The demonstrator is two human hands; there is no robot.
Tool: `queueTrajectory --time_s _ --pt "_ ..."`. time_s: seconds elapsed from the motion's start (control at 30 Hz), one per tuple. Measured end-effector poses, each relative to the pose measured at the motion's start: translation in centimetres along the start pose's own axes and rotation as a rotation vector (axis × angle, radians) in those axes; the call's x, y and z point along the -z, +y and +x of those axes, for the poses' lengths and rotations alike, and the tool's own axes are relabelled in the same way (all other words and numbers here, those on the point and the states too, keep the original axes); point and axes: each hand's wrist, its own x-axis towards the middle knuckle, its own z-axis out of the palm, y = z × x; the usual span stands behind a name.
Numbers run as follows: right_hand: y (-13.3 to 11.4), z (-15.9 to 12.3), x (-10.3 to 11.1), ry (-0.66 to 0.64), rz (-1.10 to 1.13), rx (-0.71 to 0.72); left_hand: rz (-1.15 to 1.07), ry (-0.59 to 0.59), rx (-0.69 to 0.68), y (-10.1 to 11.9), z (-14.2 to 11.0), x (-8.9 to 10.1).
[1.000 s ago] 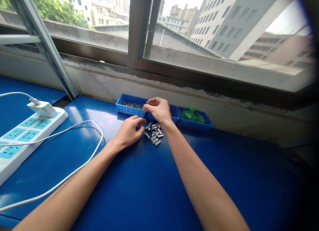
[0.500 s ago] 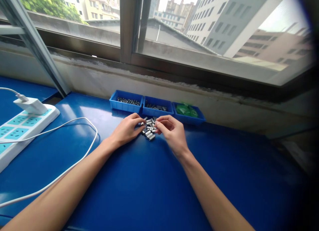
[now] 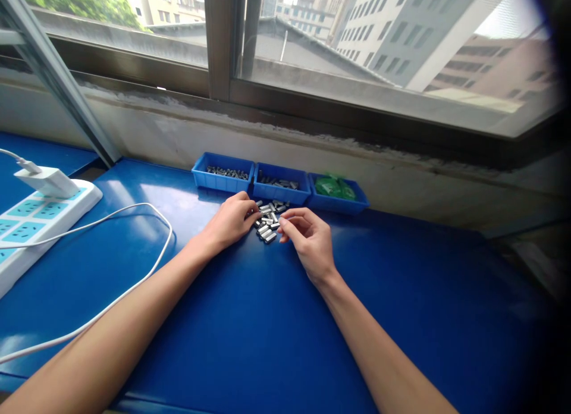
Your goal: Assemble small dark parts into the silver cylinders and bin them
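Observation:
A loose pile of small silvery metal cylinders (image 3: 266,229) with dark ends lies on the blue tabletop between my hands. My left hand (image 3: 235,219) is at the pile's left edge, thumb and fingertips drawn together over the pieces there. Whatever those fingers hold is too small to make out. On the pile's right side, my right hand (image 3: 307,238) has thumb and index finger pinched, the other fingers curled beneath. Its fingertips hide any piece between them.
Behind the pile stand three blue bins in a row: a left bin (image 3: 207,179) of small metal parts, a middle bin (image 3: 279,193) of metal cylinders, and a right bin (image 3: 341,204) holding green plastic. A white power strip (image 3: 84,197) and a white cable (image 3: 156,262) lie at left.
My left thumb and fingers have come closer together at the pile's left edge. My right hand stays pinched in nearly the same place. The view has shifted slightly.

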Motion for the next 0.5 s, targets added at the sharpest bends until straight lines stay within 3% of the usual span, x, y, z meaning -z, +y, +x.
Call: queueTrajectory --time_s 0.5 --pt "0.3 0.0 0.3 -0.007 0.02 -0.013 -0.109 -0.086 -0.011 0.5 -0.4 1.1"
